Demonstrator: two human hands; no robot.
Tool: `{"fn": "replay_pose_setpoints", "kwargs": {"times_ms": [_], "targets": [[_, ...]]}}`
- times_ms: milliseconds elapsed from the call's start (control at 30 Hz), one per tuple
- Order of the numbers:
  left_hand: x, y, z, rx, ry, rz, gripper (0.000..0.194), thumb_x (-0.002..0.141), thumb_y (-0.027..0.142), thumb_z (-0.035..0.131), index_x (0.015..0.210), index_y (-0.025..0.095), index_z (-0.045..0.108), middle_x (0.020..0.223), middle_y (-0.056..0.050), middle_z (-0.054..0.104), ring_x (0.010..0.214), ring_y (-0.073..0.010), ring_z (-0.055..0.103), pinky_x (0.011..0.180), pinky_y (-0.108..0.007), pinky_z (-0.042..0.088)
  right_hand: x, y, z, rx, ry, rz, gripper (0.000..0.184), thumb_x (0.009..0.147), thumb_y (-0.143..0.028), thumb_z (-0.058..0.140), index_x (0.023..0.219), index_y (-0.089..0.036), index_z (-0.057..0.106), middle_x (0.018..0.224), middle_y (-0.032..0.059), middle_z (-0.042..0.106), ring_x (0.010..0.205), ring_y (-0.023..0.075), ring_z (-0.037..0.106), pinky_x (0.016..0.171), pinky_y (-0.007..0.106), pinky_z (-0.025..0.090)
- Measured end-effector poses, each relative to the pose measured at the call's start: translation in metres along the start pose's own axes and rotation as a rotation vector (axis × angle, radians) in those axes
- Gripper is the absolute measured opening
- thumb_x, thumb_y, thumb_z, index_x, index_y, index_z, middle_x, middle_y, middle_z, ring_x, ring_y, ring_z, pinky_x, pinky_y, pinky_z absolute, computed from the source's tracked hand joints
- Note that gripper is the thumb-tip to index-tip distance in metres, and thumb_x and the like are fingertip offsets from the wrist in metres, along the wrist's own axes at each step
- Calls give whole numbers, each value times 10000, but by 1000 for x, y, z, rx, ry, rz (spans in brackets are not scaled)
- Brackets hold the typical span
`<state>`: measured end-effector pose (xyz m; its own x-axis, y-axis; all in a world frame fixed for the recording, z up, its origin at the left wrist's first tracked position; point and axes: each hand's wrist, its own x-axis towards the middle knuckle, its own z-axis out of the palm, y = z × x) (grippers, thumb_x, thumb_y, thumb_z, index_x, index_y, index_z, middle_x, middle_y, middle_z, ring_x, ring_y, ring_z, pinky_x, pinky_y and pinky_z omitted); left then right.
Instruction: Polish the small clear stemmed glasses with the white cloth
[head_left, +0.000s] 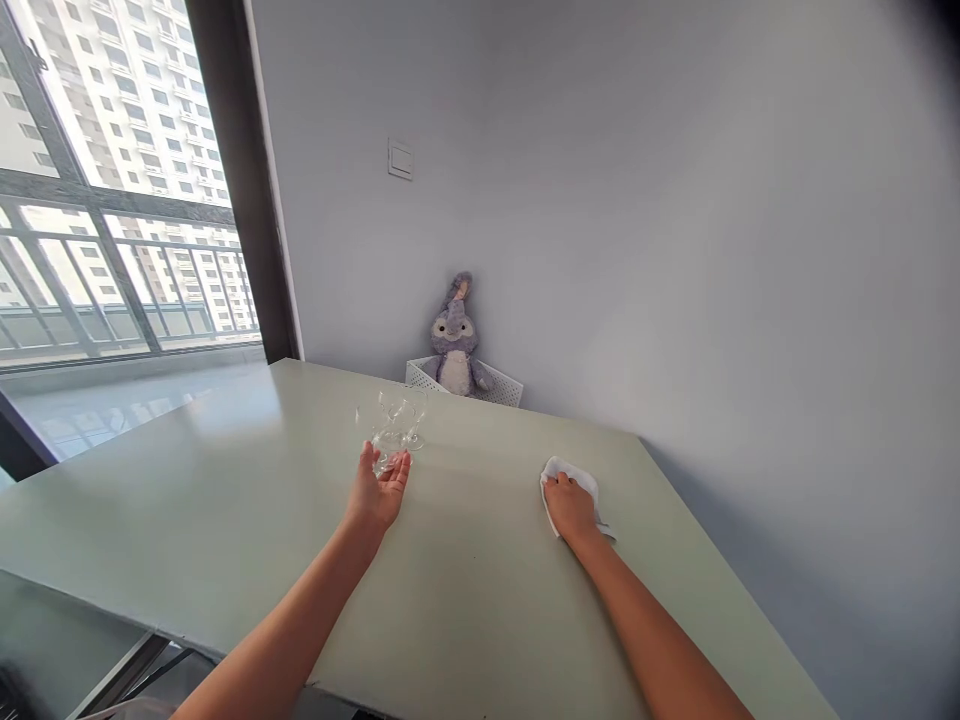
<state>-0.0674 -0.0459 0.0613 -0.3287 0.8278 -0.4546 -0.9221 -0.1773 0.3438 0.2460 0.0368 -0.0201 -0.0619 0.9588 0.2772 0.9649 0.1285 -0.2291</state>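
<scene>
My left hand (pixel 379 490) is at the near side of a cluster of clear glass cups (pixel 403 415) on the pale green table (pixel 465 580). Its thumb and fingers curve around the nearest clear glass cup (pixel 385 463), whose outline is faint. The transparent glass makes the exact number and shapes of the cups hard to make out. Further right, my right hand (pixel 571 508) is closed on a white cloth (pixel 581 478), pressing it against the tabletop. Part of the cloth is hidden under the hand.
Behind the table's far edge, a grey-purple plush toy (pixel 454 345) sits in a white perforated basket (pixel 501 386). Grey walls meet behind it, with a light switch (pixel 400 159) on the left one. A large window (pixel 120 220) is at the left.
</scene>
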Motion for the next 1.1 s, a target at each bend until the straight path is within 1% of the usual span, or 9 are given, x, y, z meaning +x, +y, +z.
{"fn": "replay_pose_setpoints", "kwargs": {"times_ms": [100, 200, 300, 467, 567, 667, 833, 1000, 1100], "targets": [[-17, -17, 7, 91, -113, -35, 274, 742, 255, 629, 955, 178, 474, 972, -99, 530, 892, -179, 610, 731, -299, 548, -2, 1, -8, 187, 94, 117, 255, 829, -274, 430, 715, -135, 610, 827, 122, 599, 775, 210, 550, 677, 291, 384], [-22, -39, 17, 225, -325, -74, 269, 729, 215, 645, 953, 172, 502, 906, -78, 575, 900, -196, 611, 777, -336, 526, 2, 2, -23, 425, 214, 263, 386, 849, -371, 314, 694, -140, 581, 698, 81, 582, 629, 179, 533, 567, 269, 392], [-8, -66, 25, 396, -502, -14, 356, 700, 229, 678, 1015, 188, 519, 858, -47, 593, 891, -185, 611, 797, -338, 505, 8, -3, -36, 682, 306, 361, 474, 845, -448, 234, 754, -124, 569, 596, 46, 540, 513, 154, 485, 469, 258, 381], [27, -109, 23, 535, -576, 39, 412, 683, 258, 691, 1052, 190, 522, 856, -36, 591, 894, -164, 599, 800, -313, 484, -4, -40, -42, 1004, 338, 308, 461, 808, -506, 343, 871, -118, 584, 651, 36, 569, 585, 152, 524, 546, 258, 448], [33, -125, 16, 526, -613, -39, 433, 687, 279, 684, 1073, 198, 506, 885, -34, 591, 862, -142, 599, 780, -281, 483, -25, -74, -35, 1162, 231, 139, 406, 799, -476, 436, 961, -150, 616, 907, 67, 620, 825, 183, 565, 703, 267, 467], [32, -129, 8, 558, -619, -106, 506, 685, 312, 679, 1136, 225, 466, 864, -23, 598, 774, -130, 607, 737, -275, 491, -43, -98, -29, 1330, 5, 0, 399, 818, -448, 457, 1127, -220, 567, 1088, 51, 579, 937, 198, 538, 725, 277, 466], [31, -125, 0, 713, -675, -13, 539, 676, 350, 671, 1155, 225, 457, 920, -38, 600, 757, -142, 600, 704, -267, 486, -52, -105, -23, 1480, -188, -1, 446, 783, -399, 557, 1203, -264, 493, 885, 6, 626, 725, 151, 553, 648, 261, 455], [25, -130, -4, 922, -830, 25, 596, 672, 332, 670, 1202, 213, 427, 760, -4, 592, 639, -121, 567, 581, -225, 461, -51, -97, -13, 1703, -291, 87, 266, 672, -365, 681, 857, -182, 625, 700, 2, 612, 600, 134, 548, 556, 247, 457], [22, -127, -1, 1012, -926, 83, 576, 705, 354, 636, 1227, 206, 443, 876, -46, 626, 786, -167, 587, 696, -274, 474, -49, -85, -13, 1828, -397, 144, 250, 658, -369, 696, 757, -155, 614, 612, 2, 596, 507, 121, 536, 495, 246, 456]]}}
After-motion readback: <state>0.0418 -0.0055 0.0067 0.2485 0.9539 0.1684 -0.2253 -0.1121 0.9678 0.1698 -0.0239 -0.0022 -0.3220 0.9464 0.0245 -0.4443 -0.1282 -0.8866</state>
